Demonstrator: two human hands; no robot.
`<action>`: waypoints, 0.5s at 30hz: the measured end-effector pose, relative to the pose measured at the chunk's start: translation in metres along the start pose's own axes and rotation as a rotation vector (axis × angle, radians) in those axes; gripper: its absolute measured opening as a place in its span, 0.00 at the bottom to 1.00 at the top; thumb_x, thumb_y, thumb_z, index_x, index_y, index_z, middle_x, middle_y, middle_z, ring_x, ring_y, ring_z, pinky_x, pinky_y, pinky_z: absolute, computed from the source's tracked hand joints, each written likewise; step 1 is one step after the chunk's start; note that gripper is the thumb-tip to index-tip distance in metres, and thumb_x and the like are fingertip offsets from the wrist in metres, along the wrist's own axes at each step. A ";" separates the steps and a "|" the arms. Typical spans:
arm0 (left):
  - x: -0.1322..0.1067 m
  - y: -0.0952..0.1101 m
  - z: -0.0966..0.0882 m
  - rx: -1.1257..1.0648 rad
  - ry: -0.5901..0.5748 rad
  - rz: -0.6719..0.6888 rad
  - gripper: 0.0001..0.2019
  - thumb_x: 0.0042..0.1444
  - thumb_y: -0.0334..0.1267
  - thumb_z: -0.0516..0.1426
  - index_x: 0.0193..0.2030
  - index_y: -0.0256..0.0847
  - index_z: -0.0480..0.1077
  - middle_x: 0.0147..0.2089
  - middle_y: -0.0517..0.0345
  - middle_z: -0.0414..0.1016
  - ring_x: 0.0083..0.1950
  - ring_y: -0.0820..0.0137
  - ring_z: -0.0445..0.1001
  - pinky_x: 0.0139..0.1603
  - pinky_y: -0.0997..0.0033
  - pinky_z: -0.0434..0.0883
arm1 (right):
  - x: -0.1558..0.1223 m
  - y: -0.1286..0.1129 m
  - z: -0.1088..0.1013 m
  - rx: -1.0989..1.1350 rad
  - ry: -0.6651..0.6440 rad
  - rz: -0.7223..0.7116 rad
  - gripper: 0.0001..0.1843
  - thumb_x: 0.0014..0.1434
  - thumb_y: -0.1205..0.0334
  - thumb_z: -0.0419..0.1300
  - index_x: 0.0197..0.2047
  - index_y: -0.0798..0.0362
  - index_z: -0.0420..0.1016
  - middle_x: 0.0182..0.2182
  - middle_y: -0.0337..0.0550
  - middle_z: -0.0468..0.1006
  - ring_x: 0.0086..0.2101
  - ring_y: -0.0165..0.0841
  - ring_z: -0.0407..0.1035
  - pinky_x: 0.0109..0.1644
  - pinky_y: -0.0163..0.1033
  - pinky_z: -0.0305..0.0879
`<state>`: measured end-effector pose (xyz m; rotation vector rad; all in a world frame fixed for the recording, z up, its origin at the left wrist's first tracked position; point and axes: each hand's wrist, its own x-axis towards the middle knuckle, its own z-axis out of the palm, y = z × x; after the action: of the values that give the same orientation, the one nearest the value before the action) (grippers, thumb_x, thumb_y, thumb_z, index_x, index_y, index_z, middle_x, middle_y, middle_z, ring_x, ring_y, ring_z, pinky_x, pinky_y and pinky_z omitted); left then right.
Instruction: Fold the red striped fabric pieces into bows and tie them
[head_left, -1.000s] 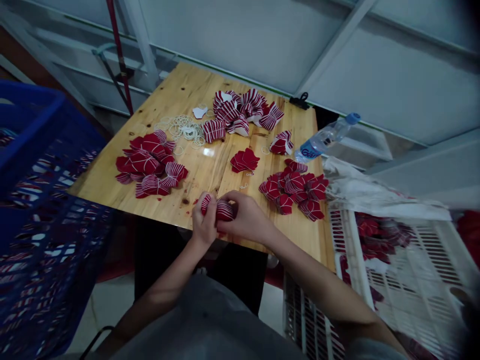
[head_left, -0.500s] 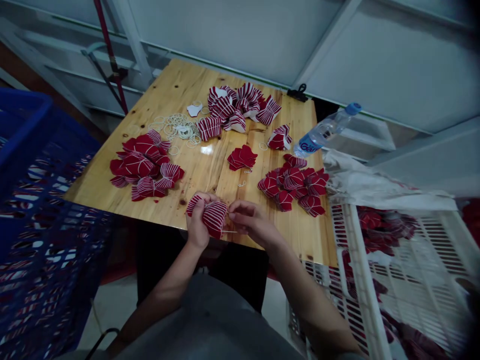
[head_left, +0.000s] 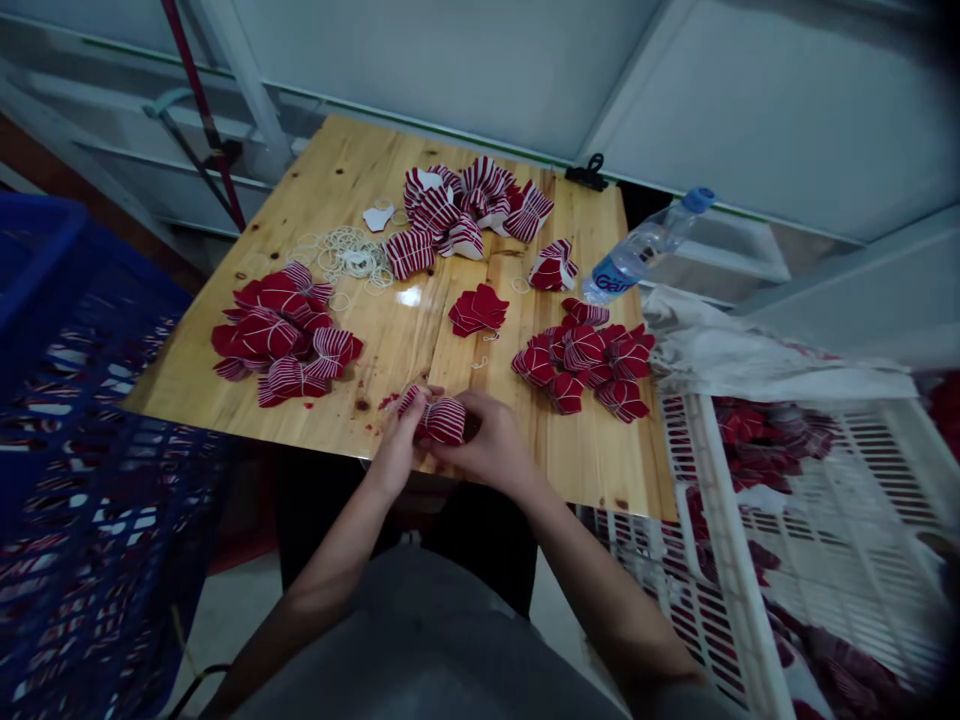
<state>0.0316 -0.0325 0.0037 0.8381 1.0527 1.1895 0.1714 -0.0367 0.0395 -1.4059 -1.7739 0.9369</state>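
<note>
At the near edge of the wooden table, my left hand and my right hand close on a bundle of red fabric with white stripes. A thin white band seems to wrap it, though my fingers hide part of it. Bundles lie in a heap left of my hands and in another to the right. A third heap sits at the far side, beside a tangle of white rubber bands. A flat red stack lies ahead of my hands.
A blue plastic crate holding striped fabric stands on my left. On my right is a white slatted crate with red pieces, partly under a white sheet. A water bottle lies at the table's far right corner.
My right hand has come back from beside the bundle and closed on it. The bundle has dropped lower and turned slightly, and the view has drifted a little.
</note>
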 end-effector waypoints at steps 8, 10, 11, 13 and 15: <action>0.001 0.054 -0.042 0.892 -0.540 0.386 0.30 0.48 0.42 0.67 0.59 0.45 0.67 0.57 0.49 0.72 0.58 0.58 0.71 0.60 0.55 0.68 | 0.003 -0.013 -0.009 -0.282 -0.237 -0.064 0.11 0.46 0.67 0.69 0.32 0.56 0.70 0.31 0.39 0.68 0.29 0.28 0.63 0.33 0.34 0.58; 0.001 0.060 -0.043 0.920 -0.562 0.383 0.22 0.49 0.40 0.67 0.52 0.44 0.72 0.49 0.52 0.77 0.51 0.60 0.75 0.53 0.60 0.72 | 0.004 -0.019 -0.008 -0.242 -0.258 -0.051 0.15 0.46 0.65 0.70 0.34 0.55 0.68 0.31 0.39 0.69 0.29 0.29 0.64 0.33 0.34 0.59; 0.001 0.061 -0.044 0.908 -0.549 0.381 0.19 0.49 0.40 0.66 0.48 0.43 0.73 0.46 0.53 0.78 0.47 0.61 0.77 0.48 0.63 0.73 | 0.004 -0.021 -0.008 -0.184 -0.259 -0.028 0.19 0.45 0.64 0.71 0.36 0.54 0.66 0.32 0.38 0.69 0.29 0.29 0.64 0.33 0.34 0.59; 0.000 0.058 -0.043 0.836 -0.516 0.355 0.11 0.49 0.38 0.65 0.40 0.41 0.74 0.37 0.55 0.79 0.38 0.65 0.77 0.38 0.69 0.73 | 0.004 -0.023 -0.009 0.001 -0.257 0.028 0.31 0.40 0.62 0.74 0.43 0.52 0.62 0.33 0.36 0.70 0.28 0.28 0.65 0.30 0.33 0.59; 0.000 0.051 -0.043 0.697 -0.504 0.278 0.08 0.47 0.36 0.65 0.34 0.39 0.73 0.30 0.58 0.77 0.30 0.69 0.75 0.30 0.74 0.70 | 0.006 -0.021 -0.011 0.226 -0.289 0.084 0.37 0.37 0.61 0.75 0.46 0.49 0.58 0.35 0.34 0.69 0.26 0.25 0.64 0.27 0.31 0.58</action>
<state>-0.0253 -0.0232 0.0376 1.7710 0.9420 0.7476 0.1692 -0.0328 0.0637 -1.2567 -1.7557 1.3981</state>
